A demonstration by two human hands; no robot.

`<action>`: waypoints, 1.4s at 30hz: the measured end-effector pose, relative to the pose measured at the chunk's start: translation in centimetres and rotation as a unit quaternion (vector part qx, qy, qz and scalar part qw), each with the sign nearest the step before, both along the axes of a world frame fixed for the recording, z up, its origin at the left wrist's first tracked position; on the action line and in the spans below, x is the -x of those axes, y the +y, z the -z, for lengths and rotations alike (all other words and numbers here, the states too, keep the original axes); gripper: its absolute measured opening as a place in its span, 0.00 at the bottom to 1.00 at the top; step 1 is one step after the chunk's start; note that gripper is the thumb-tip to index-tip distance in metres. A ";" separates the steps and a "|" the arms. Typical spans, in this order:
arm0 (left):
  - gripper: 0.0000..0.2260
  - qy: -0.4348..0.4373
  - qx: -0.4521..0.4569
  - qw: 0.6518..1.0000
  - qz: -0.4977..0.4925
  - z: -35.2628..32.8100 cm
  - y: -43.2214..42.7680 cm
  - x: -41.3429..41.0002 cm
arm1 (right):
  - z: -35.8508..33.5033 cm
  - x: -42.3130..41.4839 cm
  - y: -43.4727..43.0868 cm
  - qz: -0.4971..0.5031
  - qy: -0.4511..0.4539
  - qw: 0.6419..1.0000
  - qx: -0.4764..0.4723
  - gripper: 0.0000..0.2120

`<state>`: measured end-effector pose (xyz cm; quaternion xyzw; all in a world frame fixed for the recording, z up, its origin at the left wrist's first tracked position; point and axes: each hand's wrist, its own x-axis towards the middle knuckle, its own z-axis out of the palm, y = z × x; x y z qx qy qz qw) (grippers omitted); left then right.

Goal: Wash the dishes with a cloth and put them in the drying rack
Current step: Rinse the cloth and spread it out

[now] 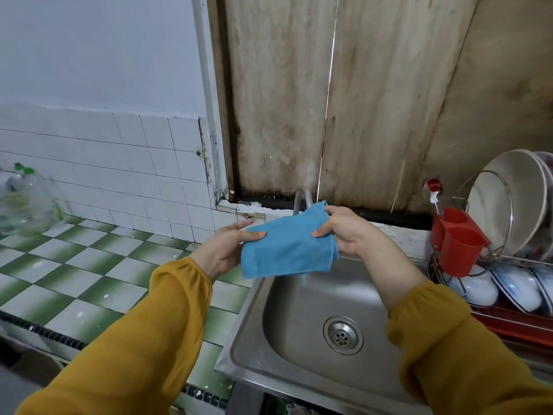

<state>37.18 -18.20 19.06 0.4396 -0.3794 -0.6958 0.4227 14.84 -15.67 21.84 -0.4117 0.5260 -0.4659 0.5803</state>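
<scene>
A blue cloth (pixel 284 250) hangs spread between both hands above the back of the steel sink (pixel 299 363). My left hand (pixel 224 250) pinches its left edge between thumb and fingers. My right hand (pixel 348 232) grips the cloth's bunched right corner. The curved tap (pixel 300 199) stands just behind the cloth. The basin holds no dishes. At the right, the wire drying rack (pixel 508 265) holds upright plates (pixel 514 202) and stacked bowls (pixel 517 289).
A red cutlery holder (pixel 457 241) hangs on the rack's left side, with a toothbrush-like item above it. A clear plastic jug (pixel 25 202) stands at the far left on the green-and-white tiled counter (pixel 74 265). Wooden boards form the wall behind the sink.
</scene>
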 end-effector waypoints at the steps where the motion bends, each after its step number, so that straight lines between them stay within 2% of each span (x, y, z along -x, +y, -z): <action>1: 0.27 -0.011 0.028 0.999 -0.027 -0.2 0.1 0.2 | -0.1 -0.2 0.0 0.019 0.022 0.999 0.016 0.26; 3: 0.31 -0.044 0.125 0.988 -0.074 -0.7 0.3 0.5 | -0.3 -0.5 0.0 0.046 0.020 0.994 0.100 0.29; 6: 0.32 -0.045 0.302 0.947 -0.095 -1.5 0.5 0.5 | -0.3 -0.8 0.3 0.074 0.000 0.960 0.269 0.30; 9: 0.26 -0.068 0.359 0.921 -0.135 -2.2 0.0 0.3 | -0.3 -0.6 0.4 0.084 -0.040 0.942 0.321 0.22; 11: 0.24 -0.080 0.355 0.920 -0.146 -2.4 -0.2 0.3 | 0.1 -0.5 0.3 0.070 -0.083 0.948 0.300 0.20; 14: 0.20 -0.109 0.349 0.923 -0.122 -2.3 0.1 0.5 | 0.9 -0.2 0.0 0.082 -0.096 0.936 0.327 0.26; 18: 0.13 -0.082 0.252 0.960 -0.087 -2.3 0.0 0.6 | 0.9 0.5 0.2 0.066 -0.083 0.934 0.340 0.22; 21: 0.09 -0.029 0.176 0.983 -0.046 -2.2 -0.3 0.7 | 0.4 1.1 -0.1 0.045 -0.036 0.944 0.326 0.25; 24: 0.09 -0.046 0.132 0.990 -0.018 -2.0 -0.5 0.8 | 0.4 1.3 -0.4 -0.011 0.033 0.958 0.284 0.24; 27: 0.12 -0.029 -0.004 0.999 0.040 -1.9 -0.8 0.3 | 0.7 1.4 -1.0 -0.022 0.076 0.967 0.241 0.18; 30: 0.16 0.080 -0.131 0.987 0.055 -1.6 -1.2 -0.5 | 1.3 1.3 -1.7 -0.026 0.014 0.990 0.138 0.19; 32: 0.18 0.089 -0.131 0.986 0.057 -1.3 -1.4 -0.8 | 1.9 1.4 -2.2 -0.043 -0.054 0.996 0.059 0.17; 34: 0.12 0.009 -0.080 0.996 0.048 -1.1 -1.7 -0.7 | 2.4 1.8 -2.8 -0.065 -0.142 0.988 -0.012 0.17; 36: 0.13 -0.050 -0.036 0.998 0.016 -0.6 -2.1 -0.5 | 3.0 1.8 -3.3 -0.093 -0.173 0.980 -0.038 0.16; 38: 0.12 -0.074 -0.016 0.997 -0.010 -0.2 -2.6 -0.7 | 3.5 1.6 -3.8 -0.120 -0.128 0.984 -0.017 0.08; 40: 0.09 -0.107 0.002 0.994 -0.015 0.3 -3.0 -1.2 | 4.1 1.3 -4.3 -0.147 -0.082 0.986 0.004 0.18; 42: 0.08 -0.155 0.014 0.987 -0.026 1.1 -3.5 -2.2 | 4.6 0.9 -5.0 -0.172 -0.026 0.985 -0.006 0.21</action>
